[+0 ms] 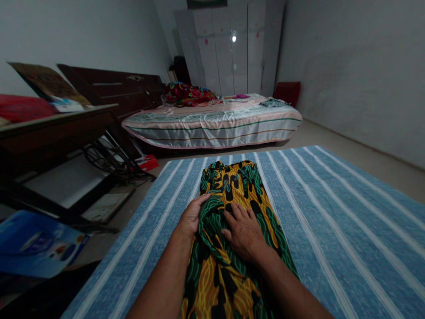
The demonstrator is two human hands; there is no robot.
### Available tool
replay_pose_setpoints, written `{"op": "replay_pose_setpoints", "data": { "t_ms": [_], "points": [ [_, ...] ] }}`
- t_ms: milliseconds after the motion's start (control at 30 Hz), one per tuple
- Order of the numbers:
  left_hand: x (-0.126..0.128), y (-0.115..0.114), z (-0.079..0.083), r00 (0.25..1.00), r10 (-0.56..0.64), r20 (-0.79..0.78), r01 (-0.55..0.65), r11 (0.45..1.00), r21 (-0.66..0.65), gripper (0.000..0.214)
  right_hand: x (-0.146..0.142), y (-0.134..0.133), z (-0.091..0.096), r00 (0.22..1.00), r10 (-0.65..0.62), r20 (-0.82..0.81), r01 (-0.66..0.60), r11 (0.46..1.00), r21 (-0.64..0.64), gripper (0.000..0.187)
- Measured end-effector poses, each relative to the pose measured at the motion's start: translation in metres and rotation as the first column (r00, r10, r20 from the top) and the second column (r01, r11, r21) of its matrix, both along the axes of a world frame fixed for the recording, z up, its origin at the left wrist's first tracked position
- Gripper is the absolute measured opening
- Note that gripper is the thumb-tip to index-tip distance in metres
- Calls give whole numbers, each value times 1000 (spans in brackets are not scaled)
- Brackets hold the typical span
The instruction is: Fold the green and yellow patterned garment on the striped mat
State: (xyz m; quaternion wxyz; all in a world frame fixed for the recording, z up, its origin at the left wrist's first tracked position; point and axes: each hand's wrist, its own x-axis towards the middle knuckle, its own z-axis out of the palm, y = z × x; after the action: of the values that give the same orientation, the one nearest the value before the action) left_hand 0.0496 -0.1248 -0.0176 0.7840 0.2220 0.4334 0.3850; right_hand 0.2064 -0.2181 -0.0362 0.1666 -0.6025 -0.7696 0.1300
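A long garment (229,186) patterned in black, green and mustard yellow lies lengthwise on a blue, white-striped cloth (332,212). Its kind is hard to make out. At the garment's left edge, my left hand (193,213) grips a fold, with the thumb on top and the other fingers mostly hidden behind the fabric. My right hand (244,230) rests palm down on the middle of the garment, fingers apart. Between the two hands the fabric is bunched and wrinkled. Towards me, the near part of the garment runs out of the bottom of the view.
Beyond the striped cloth stands a bed (212,128) with a red flowered blanket (189,94). To the left is a dark sewing-machine-like table (66,122), with a blue box (36,243) below. White wardrobes (229,53) line the back wall.
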Motion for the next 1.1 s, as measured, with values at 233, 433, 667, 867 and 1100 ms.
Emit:
{"op": "replay_pose_setpoints", "data": {
  "t_ms": [233,433,667,867,1100],
  "points": [
    [-1,1,-2,1000,4,-31,-3,1000,20,22,-1,0,-3,1000,-2,-19,2,1000,21,52],
    [0,1,-4,999,10,-49,-5,996,92,21,3,3,-1,990,-69,-123,82,991,110,46],
    [5,-2,-11,993,67,-96,-46,978,203,24,44,36,12,881,-387,-273,401,916,-4,30],
    [9,-3,-11,982,130,-140,-101,975,198,28,63,104,9,800,-487,-349,380,863,-333,24],
    [10,-3,-13,967,185,-172,-160,975,151,43,58,135,-13,807,-500,-316,364,841,-401,18]
  ]
}}
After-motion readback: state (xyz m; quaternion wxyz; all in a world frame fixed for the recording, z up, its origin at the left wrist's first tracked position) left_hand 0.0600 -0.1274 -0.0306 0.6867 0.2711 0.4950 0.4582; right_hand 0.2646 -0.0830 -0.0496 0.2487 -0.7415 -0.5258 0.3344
